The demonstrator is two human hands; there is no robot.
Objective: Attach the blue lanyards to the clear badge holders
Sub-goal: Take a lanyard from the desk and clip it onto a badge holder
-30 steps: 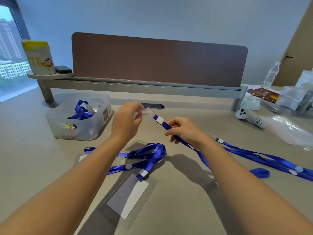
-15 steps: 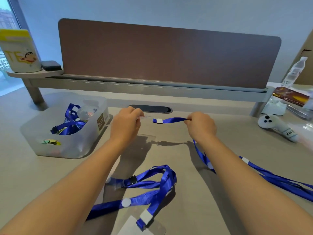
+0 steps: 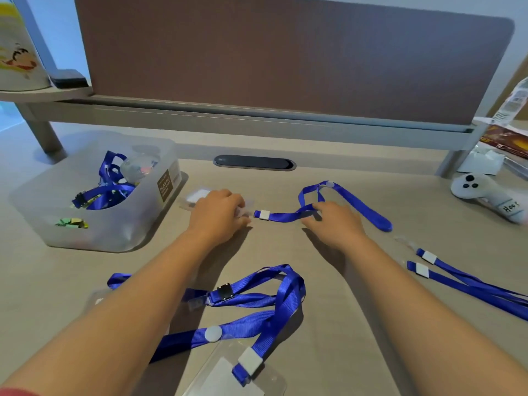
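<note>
Both hands [image 3: 220, 212] palm-down on desk [image 3: 285, 252]

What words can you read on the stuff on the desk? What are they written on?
"PLASTIC": on the brown label on the clear plastic box; the smaller lines under it are too blurred to read.
"Hee", then a letter I can't make out: handwritten on the white tag of the white controller.
Cartoon cup, top left: picture only, no readable words.
Red packet, far right: print too blurred to read.
</note>
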